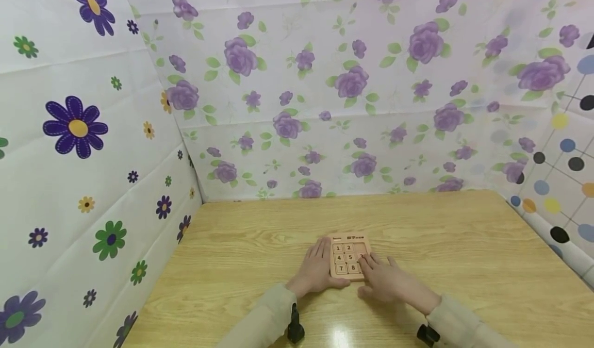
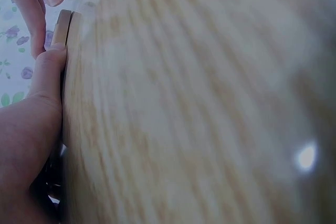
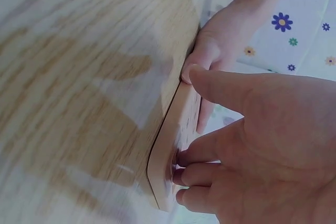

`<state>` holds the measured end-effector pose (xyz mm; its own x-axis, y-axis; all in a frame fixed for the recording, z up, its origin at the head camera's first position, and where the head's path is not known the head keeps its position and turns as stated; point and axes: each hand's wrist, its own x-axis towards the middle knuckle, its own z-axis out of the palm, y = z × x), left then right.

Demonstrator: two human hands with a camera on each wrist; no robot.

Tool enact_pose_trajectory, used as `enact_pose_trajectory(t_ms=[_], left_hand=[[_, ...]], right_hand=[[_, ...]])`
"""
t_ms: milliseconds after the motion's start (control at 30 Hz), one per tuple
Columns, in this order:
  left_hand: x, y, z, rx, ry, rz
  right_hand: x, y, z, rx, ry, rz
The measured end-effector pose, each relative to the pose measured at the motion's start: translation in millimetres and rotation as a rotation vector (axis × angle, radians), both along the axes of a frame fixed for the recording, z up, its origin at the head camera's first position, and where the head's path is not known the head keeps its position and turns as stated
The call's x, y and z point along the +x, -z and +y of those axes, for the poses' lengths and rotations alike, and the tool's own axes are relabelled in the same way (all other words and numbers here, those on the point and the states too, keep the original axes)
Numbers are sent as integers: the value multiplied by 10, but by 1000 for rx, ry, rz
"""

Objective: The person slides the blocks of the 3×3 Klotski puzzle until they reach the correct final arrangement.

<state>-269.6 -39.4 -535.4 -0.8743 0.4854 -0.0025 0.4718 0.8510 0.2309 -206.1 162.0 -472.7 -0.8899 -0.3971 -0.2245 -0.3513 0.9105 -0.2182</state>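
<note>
A flat wooden number slide puzzle (image 1: 350,237) lies on the table. Its visible tiles read 1 and 2 on top, 4, 5 and a partly covered 3 (image 1: 361,255) in the middle, 7 and 8 below; the upper right slot is vacant. My left hand (image 1: 317,268) lies along the puzzle's left side with straight fingers, its thumb against the near edge. My right hand (image 1: 382,280) touches the right-column tiles with its fingertips and hides the lower right corner. In the right wrist view, those fingers (image 3: 197,174) rest on top of the board (image 3: 170,135).
The wood-grain table (image 1: 260,224) extends around the puzzle. Flowered cloth (image 1: 287,80) hangs behind it, another flowered cloth (image 1: 93,183) on the left, and a dotted one (image 1: 568,172) on the right. Dark straps sit at both wrists.
</note>
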Motion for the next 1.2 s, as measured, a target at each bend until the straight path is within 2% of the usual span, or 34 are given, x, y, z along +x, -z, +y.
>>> enact_pose_trajectory(t_ms=[333, 633, 1200], left_hand=[[-12, 37, -12, 3, 5, 9], [-13, 19, -14, 9, 13, 14], [-15, 10, -18, 7, 19, 34]], right_hand=[[-57, 21, -1, -10, 2, 4], [-126, 16, -1, -3, 6, -38], [-203, 64, -5, -3, -2, -29]])
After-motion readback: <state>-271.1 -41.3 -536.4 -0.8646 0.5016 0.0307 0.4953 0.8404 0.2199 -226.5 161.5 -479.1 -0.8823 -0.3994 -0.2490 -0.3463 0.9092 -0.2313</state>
